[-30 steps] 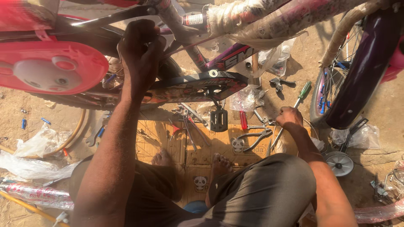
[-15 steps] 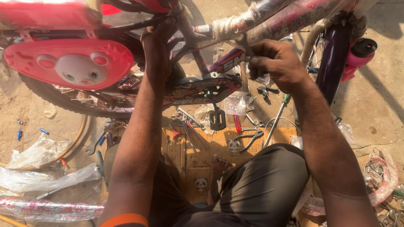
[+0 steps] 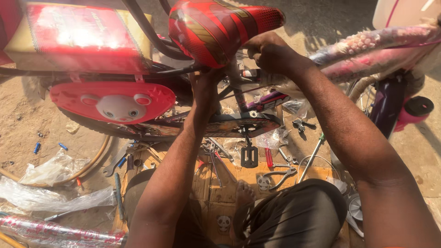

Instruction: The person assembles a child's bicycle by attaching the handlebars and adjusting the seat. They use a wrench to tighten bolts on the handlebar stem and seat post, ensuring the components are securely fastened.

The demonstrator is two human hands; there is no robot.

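both hands [image 3: 271, 53] gripping child's bike frame [image 3: 257, 76] under red saddle [image 3: 216, 27], sandy ground [image 3: 27, 124], tool-strewn cardboard [image 3: 229, 183]

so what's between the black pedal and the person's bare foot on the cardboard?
Head view: between the black pedal and the bare foot only bare cardboard shows; pliers lie off to the side.

The saddle [image 3: 220, 30] and frame tube [image 3: 367, 50] crowd the hands (tools [image 3: 275, 172] clutter the cardboard [image 3: 229, 183] below).
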